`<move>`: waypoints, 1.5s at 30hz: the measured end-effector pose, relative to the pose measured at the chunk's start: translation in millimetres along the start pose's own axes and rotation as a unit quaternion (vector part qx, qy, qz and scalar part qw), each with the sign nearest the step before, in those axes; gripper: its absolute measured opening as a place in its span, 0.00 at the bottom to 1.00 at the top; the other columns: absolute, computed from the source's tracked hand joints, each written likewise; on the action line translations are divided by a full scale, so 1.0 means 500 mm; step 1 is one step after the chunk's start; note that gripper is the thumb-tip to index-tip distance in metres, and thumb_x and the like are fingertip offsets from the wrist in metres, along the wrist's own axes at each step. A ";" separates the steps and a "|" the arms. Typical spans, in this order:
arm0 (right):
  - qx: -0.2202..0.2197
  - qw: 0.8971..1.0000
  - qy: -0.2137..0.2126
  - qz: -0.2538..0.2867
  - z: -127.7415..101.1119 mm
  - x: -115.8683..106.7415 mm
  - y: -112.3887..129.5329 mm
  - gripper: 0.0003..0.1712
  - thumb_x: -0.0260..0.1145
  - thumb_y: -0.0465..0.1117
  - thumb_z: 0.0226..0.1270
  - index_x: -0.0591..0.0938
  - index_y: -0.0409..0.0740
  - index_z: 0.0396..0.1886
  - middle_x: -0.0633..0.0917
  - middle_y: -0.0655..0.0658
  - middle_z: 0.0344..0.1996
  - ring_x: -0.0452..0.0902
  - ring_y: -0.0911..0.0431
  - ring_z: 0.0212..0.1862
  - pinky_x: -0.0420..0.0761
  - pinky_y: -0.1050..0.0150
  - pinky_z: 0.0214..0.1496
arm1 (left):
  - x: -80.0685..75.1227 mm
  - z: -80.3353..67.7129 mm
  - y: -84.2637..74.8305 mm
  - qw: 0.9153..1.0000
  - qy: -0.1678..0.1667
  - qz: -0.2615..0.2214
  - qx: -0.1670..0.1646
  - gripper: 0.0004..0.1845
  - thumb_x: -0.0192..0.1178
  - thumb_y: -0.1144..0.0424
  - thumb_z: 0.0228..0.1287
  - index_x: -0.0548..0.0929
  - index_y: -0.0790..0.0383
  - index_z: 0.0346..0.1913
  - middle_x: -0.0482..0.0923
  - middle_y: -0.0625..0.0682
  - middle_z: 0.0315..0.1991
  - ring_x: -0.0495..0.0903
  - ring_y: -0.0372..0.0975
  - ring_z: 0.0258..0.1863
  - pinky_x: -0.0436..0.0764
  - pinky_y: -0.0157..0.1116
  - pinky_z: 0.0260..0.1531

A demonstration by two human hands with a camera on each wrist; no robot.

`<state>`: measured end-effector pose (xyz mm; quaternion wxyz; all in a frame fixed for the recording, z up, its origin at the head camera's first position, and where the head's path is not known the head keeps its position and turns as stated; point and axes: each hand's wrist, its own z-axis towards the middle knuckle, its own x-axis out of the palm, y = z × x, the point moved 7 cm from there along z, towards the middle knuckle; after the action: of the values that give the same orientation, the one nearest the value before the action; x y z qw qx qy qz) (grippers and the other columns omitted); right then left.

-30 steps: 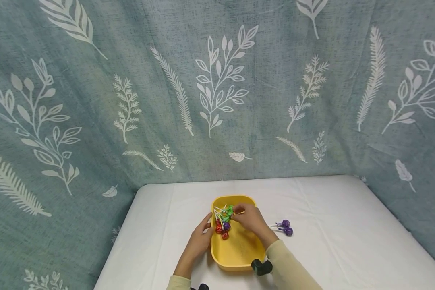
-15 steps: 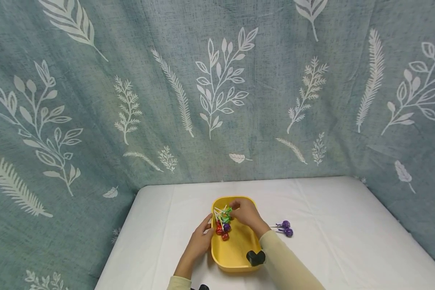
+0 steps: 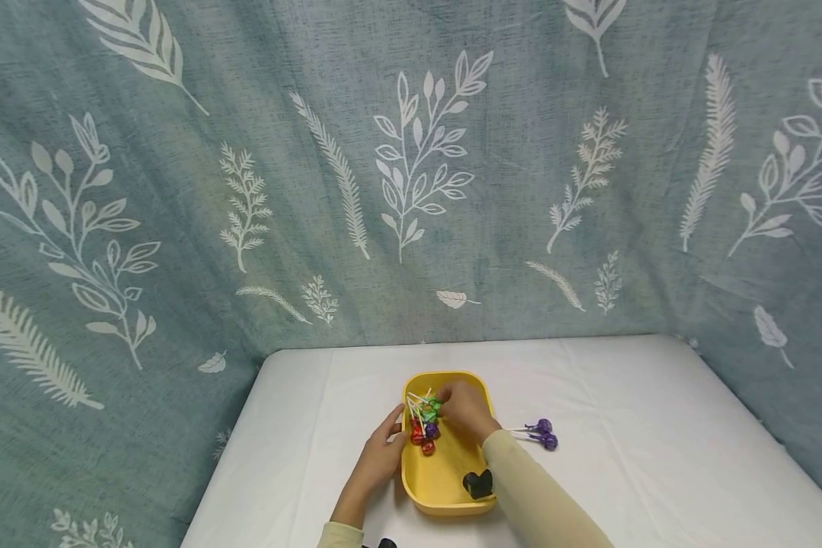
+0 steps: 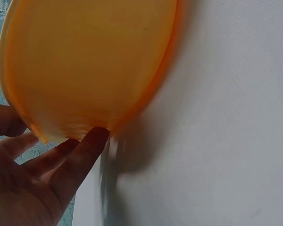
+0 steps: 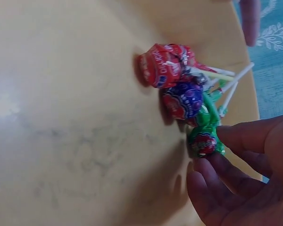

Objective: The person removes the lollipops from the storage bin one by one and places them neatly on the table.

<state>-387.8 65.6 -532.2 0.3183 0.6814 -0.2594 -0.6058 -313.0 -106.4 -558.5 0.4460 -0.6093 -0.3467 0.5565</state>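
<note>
Lollipops (image 3: 430, 431) in twisted, glossy wrappers lie bunched along the left side of a yellow tray (image 3: 438, 479), their thin sticks crossing toward its far left part. At the left of the scene, a grey-green curtain (image 3: 199, 228) hangs in soft folds, its woven-looking fabric printed with pale leaves and sprigs; it continues across the far side. The worktop (image 3: 623, 457) wears a white cloth with faint creases.

Next comes a cream sleeve (image 3: 341, 535) and the left hand (image 3: 381, 454), its fingers fairly straight and spread from the thumb, tips touching the tray's left side. That tray is smooth, deep-walled and rounded at the corners, with a raised rim; in the left wrist view its wall glows orange, like thin plastic.

Inside it, red-wrapped heads (image 3: 416, 434) sit nearest the left wall, round and crinkled, with a purple one (image 3: 431, 431) just to their right and green wrappers (image 3: 428, 411) on the far side. Bent over the tray, the right hand (image 3: 464, 409) pinches a green-wrapped lollipop (image 5: 205, 143) between thumb and fingers. A black wrist piece (image 3: 478, 485) shows beside the right sleeve (image 3: 541, 491).

Farther right, outside the tray, two purple lollipops (image 3: 545, 434) rest side by side on the cloth, ball-shaped, with white sticks pointing left.
</note>
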 end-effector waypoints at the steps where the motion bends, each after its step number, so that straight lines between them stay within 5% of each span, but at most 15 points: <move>1: 0.000 1.000 -0.001 -0.002 -0.001 0.001 -0.001 0.08 0.69 0.26 0.59 0.86 0.35 0.39 0.85 0.44 0.36 0.78 0.52 0.37 0.81 0.54 0.44 | 0.001 0.000 -0.001 1.000 0.000 0.001 0.002 0.29 0.51 0.66 0.76 0.65 0.58 0.78 0.78 0.66 0.58 0.80 0.52 0.53 0.80 0.53 0.53; 17: 0.020 0.999 -0.021 -0.026 -0.005 0.002 -0.022 0.05 0.70 0.32 0.61 0.85 0.38 0.37 0.84 0.45 0.36 0.76 0.53 0.37 0.80 0.54 0.46 | 0.009 -0.001 -0.004 1.000 -0.001 -0.004 0.000 0.29 0.52 0.65 0.75 0.65 0.57 0.77 0.79 0.65 0.58 0.80 0.54 0.55 0.79 0.55 0.54; 34: 0.013 0.999 -0.048 0.004 -0.010 -0.030 -0.007 0.08 0.70 0.33 0.61 0.84 0.37 0.40 0.83 0.45 0.33 0.75 0.53 0.33 0.78 0.58 0.36 | 0.005 0.001 -0.001 1.000 -0.004 -0.002 -0.001 0.29 0.52 0.65 0.76 0.65 0.57 0.77 0.78 0.67 0.59 0.80 0.56 0.57 0.79 0.55 0.55; 45: 0.012 0.998 -0.063 0.007 -0.033 -0.072 0.015 0.09 0.71 0.35 0.62 0.85 0.41 0.41 0.85 0.44 0.39 0.80 0.50 0.42 0.82 0.52 0.46 | 0.000 0.001 -0.002 1.000 -0.008 0.012 -0.008 0.29 0.52 0.63 0.76 0.66 0.58 0.77 0.78 0.66 0.58 0.79 0.56 0.57 0.78 0.56 0.56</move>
<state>-375.9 89.2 -501.6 0.2978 0.6439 -0.2911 -0.6418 -313.6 -105.7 -557.7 0.4321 -0.6121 -0.3474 0.5639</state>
